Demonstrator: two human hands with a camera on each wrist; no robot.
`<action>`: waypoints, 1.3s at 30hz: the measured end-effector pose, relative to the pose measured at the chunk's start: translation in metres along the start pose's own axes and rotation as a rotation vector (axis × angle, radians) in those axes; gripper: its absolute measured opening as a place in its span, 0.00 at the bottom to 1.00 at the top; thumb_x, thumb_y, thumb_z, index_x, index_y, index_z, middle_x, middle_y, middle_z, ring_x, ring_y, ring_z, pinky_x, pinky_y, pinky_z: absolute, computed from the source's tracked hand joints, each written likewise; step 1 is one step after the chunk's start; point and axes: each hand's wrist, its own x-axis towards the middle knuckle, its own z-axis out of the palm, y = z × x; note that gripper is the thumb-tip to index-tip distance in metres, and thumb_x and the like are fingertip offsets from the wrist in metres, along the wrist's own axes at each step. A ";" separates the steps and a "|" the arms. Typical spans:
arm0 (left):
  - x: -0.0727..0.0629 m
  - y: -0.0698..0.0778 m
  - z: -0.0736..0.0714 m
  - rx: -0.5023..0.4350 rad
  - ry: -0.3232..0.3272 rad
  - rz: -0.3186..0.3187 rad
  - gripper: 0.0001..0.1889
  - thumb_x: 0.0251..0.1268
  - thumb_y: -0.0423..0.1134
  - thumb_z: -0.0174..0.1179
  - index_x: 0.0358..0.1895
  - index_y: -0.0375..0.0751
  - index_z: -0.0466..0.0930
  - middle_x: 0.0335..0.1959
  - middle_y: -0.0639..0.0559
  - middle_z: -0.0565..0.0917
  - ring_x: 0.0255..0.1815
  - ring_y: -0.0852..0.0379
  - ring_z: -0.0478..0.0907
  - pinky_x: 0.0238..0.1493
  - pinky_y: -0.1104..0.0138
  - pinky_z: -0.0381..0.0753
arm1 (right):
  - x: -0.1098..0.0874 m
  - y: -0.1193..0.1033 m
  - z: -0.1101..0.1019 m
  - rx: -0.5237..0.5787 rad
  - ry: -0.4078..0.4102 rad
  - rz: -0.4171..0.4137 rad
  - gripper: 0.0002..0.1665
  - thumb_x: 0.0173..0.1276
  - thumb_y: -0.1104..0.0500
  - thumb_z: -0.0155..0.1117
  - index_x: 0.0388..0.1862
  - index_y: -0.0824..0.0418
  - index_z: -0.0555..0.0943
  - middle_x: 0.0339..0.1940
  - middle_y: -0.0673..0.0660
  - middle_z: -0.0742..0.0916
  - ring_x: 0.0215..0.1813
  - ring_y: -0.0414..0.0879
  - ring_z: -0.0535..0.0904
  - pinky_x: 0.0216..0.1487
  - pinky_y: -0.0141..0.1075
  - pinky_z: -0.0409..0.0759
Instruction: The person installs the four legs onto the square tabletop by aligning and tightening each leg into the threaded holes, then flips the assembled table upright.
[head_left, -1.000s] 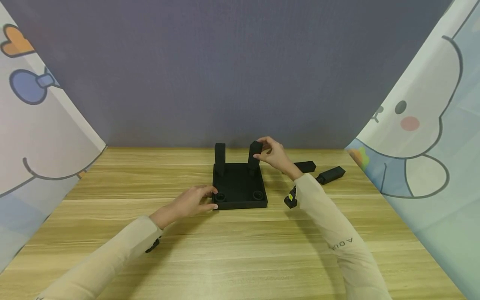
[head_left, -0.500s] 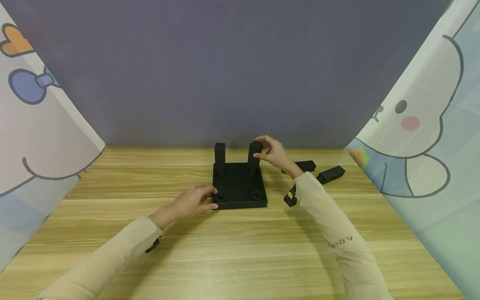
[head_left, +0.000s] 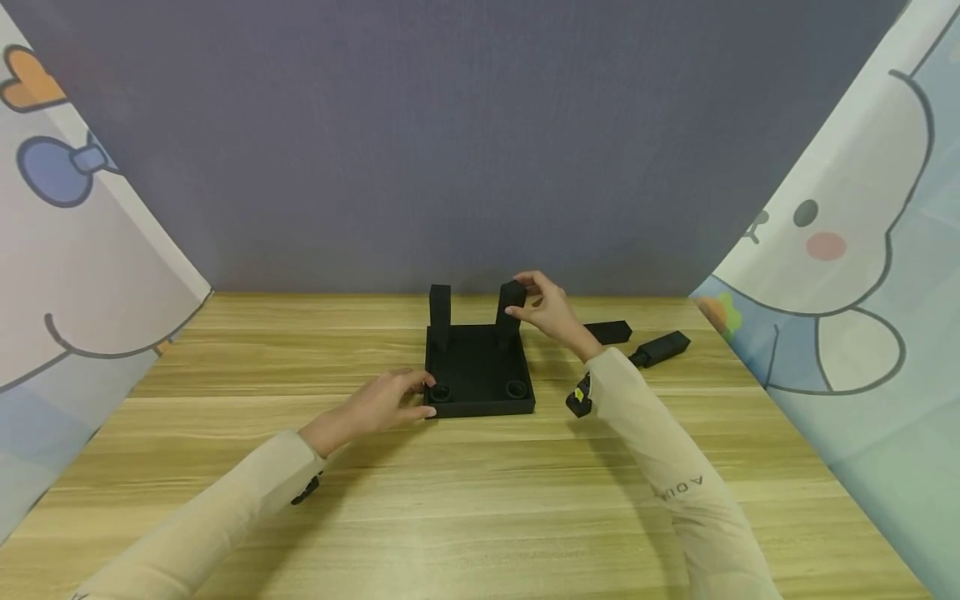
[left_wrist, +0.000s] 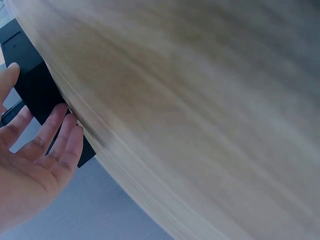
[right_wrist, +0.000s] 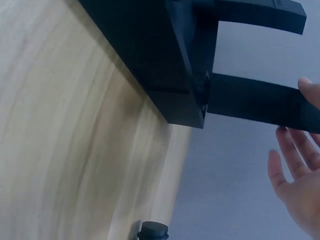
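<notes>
A black square base with a raised rim lies on the wooden table. Round sockets show at its two near corners. From its far corners rise two black square legs, a left leg and a right leg. Near the top of the right leg, my right hand pinches it between thumb and fingers; the right wrist view shows this grip too. My left hand holds the base's near left corner, thumb at the front wall. In the left wrist view, its fingers touch the side wall.
Right of the base lie two loose black legs, a far leg and a nearer leg. Partly under the right sleeve is a small black object with a yellow mark. A grey panel stands behind the table.
Hardly anything differs. My right hand shifts very slightly at the top of the right leg; the left hand and the base stay in place.
</notes>
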 end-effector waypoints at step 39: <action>0.000 0.001 0.000 0.008 -0.002 -0.008 0.21 0.58 0.49 0.61 0.52 0.43 0.74 0.49 0.46 0.79 0.45 0.52 0.79 0.42 0.61 0.80 | -0.001 0.012 0.003 -0.019 0.057 -0.093 0.27 0.56 0.60 0.69 0.54 0.61 0.71 0.46 0.61 0.80 0.47 0.55 0.77 0.40 0.43 0.76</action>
